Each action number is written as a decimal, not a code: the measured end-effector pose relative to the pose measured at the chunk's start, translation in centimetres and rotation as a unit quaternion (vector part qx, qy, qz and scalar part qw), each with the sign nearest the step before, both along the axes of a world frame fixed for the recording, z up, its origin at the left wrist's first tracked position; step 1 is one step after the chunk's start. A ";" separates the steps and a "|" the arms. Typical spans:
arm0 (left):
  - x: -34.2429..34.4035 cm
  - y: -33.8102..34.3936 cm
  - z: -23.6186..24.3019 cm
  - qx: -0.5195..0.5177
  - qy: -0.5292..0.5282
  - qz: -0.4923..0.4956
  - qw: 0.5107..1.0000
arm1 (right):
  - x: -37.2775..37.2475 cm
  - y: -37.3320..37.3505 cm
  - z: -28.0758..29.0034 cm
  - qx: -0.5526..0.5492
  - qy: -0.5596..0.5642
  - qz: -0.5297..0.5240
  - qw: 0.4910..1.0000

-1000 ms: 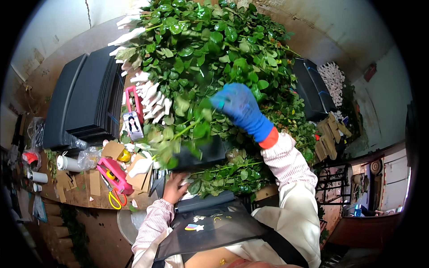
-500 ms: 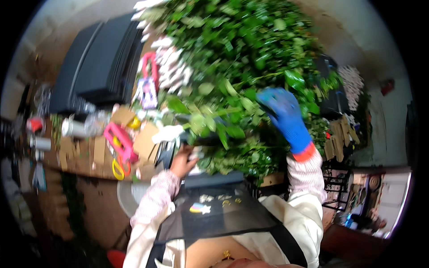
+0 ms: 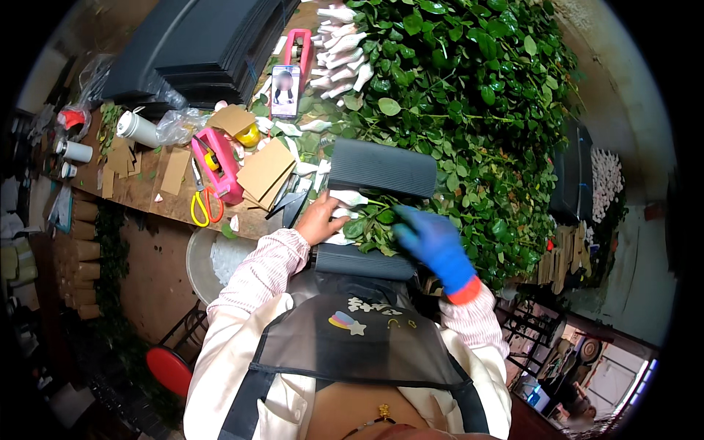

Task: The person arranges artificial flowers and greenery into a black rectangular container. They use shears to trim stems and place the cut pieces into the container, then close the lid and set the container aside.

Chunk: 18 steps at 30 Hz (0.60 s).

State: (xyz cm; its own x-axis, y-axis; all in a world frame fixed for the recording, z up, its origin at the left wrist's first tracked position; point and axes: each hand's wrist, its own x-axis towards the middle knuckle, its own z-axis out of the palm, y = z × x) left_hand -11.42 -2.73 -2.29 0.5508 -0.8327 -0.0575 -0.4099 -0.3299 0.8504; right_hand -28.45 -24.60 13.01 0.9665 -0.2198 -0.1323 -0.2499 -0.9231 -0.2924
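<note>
Wooden counter, strewn with cardboard pieces, carries a big heap of leafy rose stems. Only a few white-sleeved rose heads lie between the far black corrugated panel and the near panel; the heap lies outside, not yet so laid. My left hand touches those heads, fingers slightly apart; my blue-gloved right hand is at their leaves. Whether either grips, I cannot tell.

We count: one bare hand, one blue-gloved hand, two pink tape dispensers, one phone, one red seat.
</note>
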 end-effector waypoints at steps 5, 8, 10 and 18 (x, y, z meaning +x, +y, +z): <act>-0.2 -0.5 0.9 -0.069 -0.098 0.006 0.993 | 6.6 0.6 -9.3 -0.077 0.160 -0.015 0.984; -0.2 -0.6 -1.2 -0.043 0.039 0.092 0.994 | 7.4 0.8 -9.9 -0.095 0.175 -0.018 0.980; -0.3 -1.8 1.2 -0.072 0.117 0.143 0.980 | 6.8 0.7 -10.2 -0.098 0.169 -0.030 0.980; -1.7 -2.9 0.7 -0.132 0.081 0.266 0.952 | 6.3 0.4 -12.4 -0.083 0.131 -0.029 0.987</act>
